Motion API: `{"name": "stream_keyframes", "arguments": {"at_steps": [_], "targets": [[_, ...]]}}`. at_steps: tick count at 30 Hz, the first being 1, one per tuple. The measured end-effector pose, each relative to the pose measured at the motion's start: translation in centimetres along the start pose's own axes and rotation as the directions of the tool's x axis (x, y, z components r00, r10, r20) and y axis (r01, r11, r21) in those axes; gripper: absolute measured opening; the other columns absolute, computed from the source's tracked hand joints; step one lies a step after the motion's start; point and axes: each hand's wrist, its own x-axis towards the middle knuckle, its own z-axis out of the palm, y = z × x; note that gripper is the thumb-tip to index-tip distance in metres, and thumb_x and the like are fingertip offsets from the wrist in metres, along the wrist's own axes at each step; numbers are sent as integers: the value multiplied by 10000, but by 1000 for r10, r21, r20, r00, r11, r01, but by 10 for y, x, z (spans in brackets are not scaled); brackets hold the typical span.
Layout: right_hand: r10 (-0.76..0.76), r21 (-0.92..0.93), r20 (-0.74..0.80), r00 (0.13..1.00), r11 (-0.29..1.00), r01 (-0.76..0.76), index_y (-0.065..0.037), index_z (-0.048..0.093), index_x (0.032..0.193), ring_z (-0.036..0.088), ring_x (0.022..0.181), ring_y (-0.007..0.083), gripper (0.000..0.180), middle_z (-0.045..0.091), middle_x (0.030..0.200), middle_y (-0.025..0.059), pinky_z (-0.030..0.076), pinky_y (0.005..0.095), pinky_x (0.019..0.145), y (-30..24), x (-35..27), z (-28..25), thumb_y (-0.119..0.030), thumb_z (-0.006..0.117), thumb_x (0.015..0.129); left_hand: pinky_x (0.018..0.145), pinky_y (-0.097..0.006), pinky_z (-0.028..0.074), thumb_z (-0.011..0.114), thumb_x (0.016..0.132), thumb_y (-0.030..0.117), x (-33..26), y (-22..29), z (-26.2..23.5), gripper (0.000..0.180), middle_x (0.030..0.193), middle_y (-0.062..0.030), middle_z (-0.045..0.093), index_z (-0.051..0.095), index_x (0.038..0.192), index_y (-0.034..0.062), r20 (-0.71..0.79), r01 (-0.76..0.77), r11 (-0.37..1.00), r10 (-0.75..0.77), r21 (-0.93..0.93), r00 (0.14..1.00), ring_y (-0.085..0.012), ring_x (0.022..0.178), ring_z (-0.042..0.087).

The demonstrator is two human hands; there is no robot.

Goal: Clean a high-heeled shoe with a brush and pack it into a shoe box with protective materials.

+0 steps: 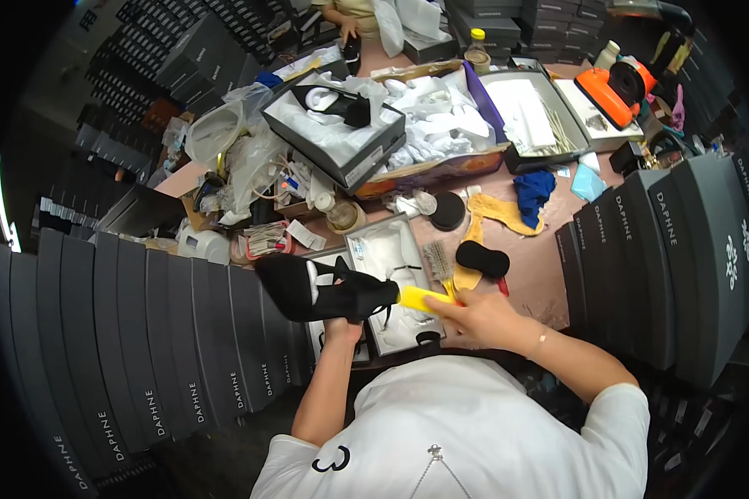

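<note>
My left hand (343, 331) is closed around a black shoe (295, 287) from below, holding it on its side above an opened box. White stuffing shows in the shoe's opening, and thin black straps hang from it. My right hand (483, 320) grips a yellow flat tool (420, 298), whose far end meets the right end of the shoe. What kind of tool it is I cannot make out. Under the shoe lies the open grey shoe box (391, 249) with white lining. Just beyond my right hand are a bristle brush (435, 259) and a black oval pad (483, 259).
Stacked grey shoe boxes (166, 333) wall in the left, and more boxes (632, 266) the right. Ahead stand a box with a black shoe (341, 162) and a purple carton of white paper (483, 96). An orange device (612, 96) sits far right. Another person's hand (349, 27) shows at the top.
</note>
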Motion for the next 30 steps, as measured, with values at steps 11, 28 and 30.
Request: {"name": "stream_keyframes", "arguments": {"at_steps": [11, 28, 30], "targets": [[366, 469, 35, 930, 815, -339, -58, 460, 1380, 621, 885, 385, 516, 643, 1026, 226, 494, 401, 787, 50, -3, 13, -290, 575, 934, 913, -418, 488, 508, 950, 474, 5, -16, -9, 383, 1068, -71, 646, 616, 1075, 128, -188, 170, 983, -179, -65, 966, -244, 1029, 605], [394, 923, 269, 879, -365, -118, 9, 546, 1280, 592, 1061, 216, 496, 630, 1139, 102, 434, 320, 970, -6, 42, 58, -392, 413, 1020, 736, -480, 588, 480, 917, 437, -47, -42, 20, 393, 1038, -109, 687, 647, 1052, 108, 250, 700, 563, -672, -439, 697, -290, 947, 679], [380, 977, 138, 915, 101, -189, 0, 542, 1284, 591, 1036, 188, 420, 634, 1113, 66, 442, 305, 947, -9, 49, 53, -312, 452, 1018, 731, -487, 588, 453, 924, 457, -50, -52, 12, 414, 1028, -104, 685, 636, 1081, 121, 272, 747, 536, -708, -393, 652, -289, 939, 677]]}}
